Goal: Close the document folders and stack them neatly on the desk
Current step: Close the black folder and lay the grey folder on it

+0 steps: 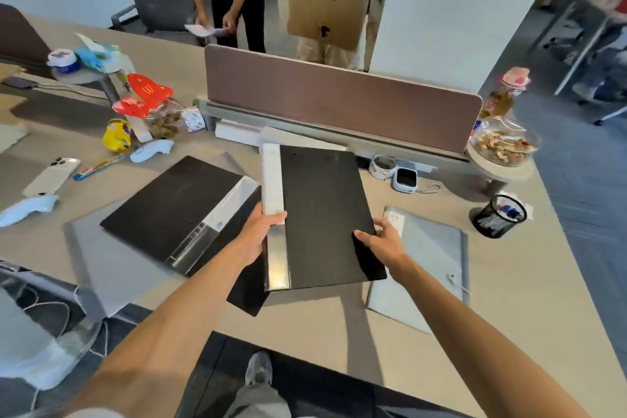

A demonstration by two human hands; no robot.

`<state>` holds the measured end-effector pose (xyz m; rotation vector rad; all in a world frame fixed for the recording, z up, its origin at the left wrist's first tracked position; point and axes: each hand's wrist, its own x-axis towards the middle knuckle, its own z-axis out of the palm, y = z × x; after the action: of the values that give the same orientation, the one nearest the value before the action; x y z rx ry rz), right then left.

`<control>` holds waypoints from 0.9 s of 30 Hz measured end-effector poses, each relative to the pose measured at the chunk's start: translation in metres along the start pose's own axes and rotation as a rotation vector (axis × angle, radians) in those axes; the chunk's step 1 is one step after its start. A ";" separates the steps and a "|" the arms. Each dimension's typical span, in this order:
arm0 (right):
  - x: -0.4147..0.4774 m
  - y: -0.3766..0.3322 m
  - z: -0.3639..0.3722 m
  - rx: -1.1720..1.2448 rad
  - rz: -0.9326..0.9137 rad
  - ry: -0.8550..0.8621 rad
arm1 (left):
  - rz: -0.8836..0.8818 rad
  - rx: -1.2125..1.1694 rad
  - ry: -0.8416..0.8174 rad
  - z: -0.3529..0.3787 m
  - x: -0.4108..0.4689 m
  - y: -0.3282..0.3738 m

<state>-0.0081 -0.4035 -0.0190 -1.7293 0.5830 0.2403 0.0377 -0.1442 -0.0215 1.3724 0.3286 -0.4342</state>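
Office desks are filling the room, and a brown divider panel (342, 102) is standing across the far side of the tabletop (492, 309). In front of that panel, the left hand (259, 236) is gripping the shiny spine of a closed black folder (325, 214), fingers (276, 215) wrapped tight around it. The right hand (381, 243) is pinching the folder's other long edge, thumb on top. Both hands are holding it just above the tabletop, tilted a little. Its long side is pointing from the person toward the panel, spine on the left.

It is looking stiff and flat, not floppy, and likely light enough. The glossy spine may be slippery, so holding both long edges seems safest.

Left of it, farther from the panel, an open black folder (176, 210) is lying flat and slanted. A grey folder (431, 265) is lying to the right, near a mesh pen cup (500, 215).
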 end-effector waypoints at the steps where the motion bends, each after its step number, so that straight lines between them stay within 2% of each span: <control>1: 0.000 0.008 0.002 0.008 0.031 0.029 | -0.019 0.077 -0.013 0.002 0.008 -0.004; 8: 0.012 0.056 0.030 -0.053 0.315 0.124 | 0.065 0.746 0.069 0.000 0.061 -0.040; 11: 0.014 0.064 0.038 -0.134 0.335 0.171 | 0.153 1.112 -0.040 -0.007 0.074 -0.058; 14: 0.012 0.063 0.033 -0.112 0.306 0.255 | 0.292 1.311 -0.073 0.001 0.076 -0.068; 17: 0.011 0.069 0.018 -0.090 0.272 0.318 | 0.402 1.360 -0.208 0.025 0.075 -0.077; 19: 0.006 0.076 0.004 -0.083 0.282 0.379 | 0.393 1.353 -0.348 0.047 0.074 -0.082; 23: 0.000 0.096 -0.029 -0.129 0.281 0.468 | 0.248 1.268 -0.580 0.095 0.066 -0.094; 25: 0.003 0.108 -0.049 -0.189 0.295 0.491 | 0.127 1.200 -0.644 0.123 0.062 -0.101; 27: 0.009 0.124 -0.073 -0.349 0.308 0.493 | -0.022 1.070 -0.658 0.152 0.058 -0.109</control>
<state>-0.0736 -0.4932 -0.1107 -2.0448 1.2324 0.1330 0.0319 -0.3147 -0.1168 2.1295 -0.5214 -1.1388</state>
